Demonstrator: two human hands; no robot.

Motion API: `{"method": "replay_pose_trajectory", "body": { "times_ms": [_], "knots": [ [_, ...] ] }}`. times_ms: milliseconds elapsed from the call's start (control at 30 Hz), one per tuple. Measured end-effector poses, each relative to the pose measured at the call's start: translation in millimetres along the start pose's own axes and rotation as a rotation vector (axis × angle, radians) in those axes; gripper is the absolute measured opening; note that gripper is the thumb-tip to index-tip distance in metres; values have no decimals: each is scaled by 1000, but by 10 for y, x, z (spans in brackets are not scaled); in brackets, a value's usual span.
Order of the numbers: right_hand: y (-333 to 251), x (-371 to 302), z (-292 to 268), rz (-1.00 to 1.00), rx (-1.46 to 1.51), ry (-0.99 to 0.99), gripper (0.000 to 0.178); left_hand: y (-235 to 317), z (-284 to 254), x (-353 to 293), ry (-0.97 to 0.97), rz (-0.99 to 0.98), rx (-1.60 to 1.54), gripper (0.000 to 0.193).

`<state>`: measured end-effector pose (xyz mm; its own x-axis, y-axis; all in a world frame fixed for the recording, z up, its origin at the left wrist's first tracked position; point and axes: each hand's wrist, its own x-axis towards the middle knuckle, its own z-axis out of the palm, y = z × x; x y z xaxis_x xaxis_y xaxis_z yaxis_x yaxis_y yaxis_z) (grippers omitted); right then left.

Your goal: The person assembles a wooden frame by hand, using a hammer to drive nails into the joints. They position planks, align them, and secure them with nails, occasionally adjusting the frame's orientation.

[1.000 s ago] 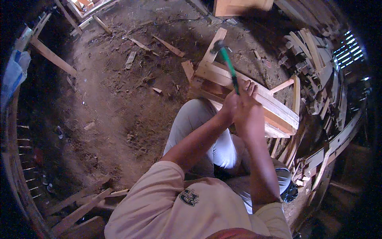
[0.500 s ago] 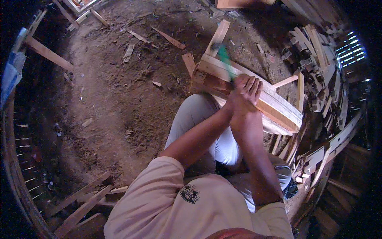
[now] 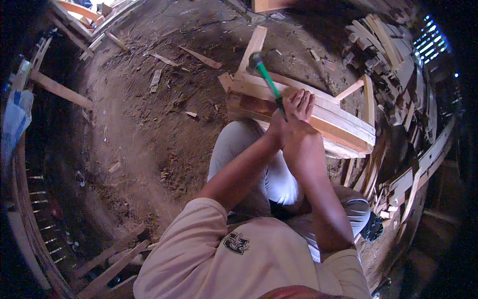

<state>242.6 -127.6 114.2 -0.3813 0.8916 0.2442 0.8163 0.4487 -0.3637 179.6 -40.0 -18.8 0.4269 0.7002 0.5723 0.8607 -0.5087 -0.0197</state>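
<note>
My right hand (image 3: 300,133) is closed round the lower end of a hammer (image 3: 270,82) with a green handle. The hammer's dark head stands up and to the left, above the left end of a wooden workpiece. Just beyond the right fist, my left hand (image 3: 301,102) rests at the timber with its fingers bent close together; what they pinch, if anything, is hidden. My wrists overlap. The workpiece is a low bench-like stand of pale and reddish beams (image 3: 343,133), lying slantwise before my knees, with a leg (image 3: 255,47) jutting out at its far left.
Offcuts and splinters such as a pointed scrap (image 3: 200,57) lie on the dirt floor (image 3: 149,124). Stacked timber (image 3: 383,45) lines the right side. More boards (image 3: 107,264) lie at the lower left. A slatted wall (image 3: 430,40) lets in light. A blue-white sheet (image 3: 19,112) hangs at the left.
The hammer was blurred by motion; now it is sharper, and more of its lower handle shows in front of my left hand. The whole view has shifted slightly.
</note>
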Motion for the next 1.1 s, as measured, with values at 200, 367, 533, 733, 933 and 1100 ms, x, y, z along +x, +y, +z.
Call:
{"method": "replay_pose_trajectory", "body": {
  "times_ms": [200, 367, 533, 733, 933, 1100],
  "knots": [
    [353, -788, -722, 352, 163, 381, 58, 87, -311, 247, -256, -119, -516, 109],
    [1223, -1948, -899, 607, -91, 564, 35, 88, -368, 181, -53, -41, -117, 102],
    [1736, -3463, -938, 1068, -294, 602, 30, 155, -480, 250, 4, 45, -53, 98],
    [1854, -5075, 184, 1376, -366, 448, 34, 164, -500, 290, -114, 104, -36, 81],
    [2031, -5474, 943, 1316, -459, 92, 33, -48, -485, 825, -430, -202, -440, 46],
    [2272, -4777, 100, 1387, -253, 341, 23, -280, -41, 1069, -581, -237, -317, 66]
  ]
}}
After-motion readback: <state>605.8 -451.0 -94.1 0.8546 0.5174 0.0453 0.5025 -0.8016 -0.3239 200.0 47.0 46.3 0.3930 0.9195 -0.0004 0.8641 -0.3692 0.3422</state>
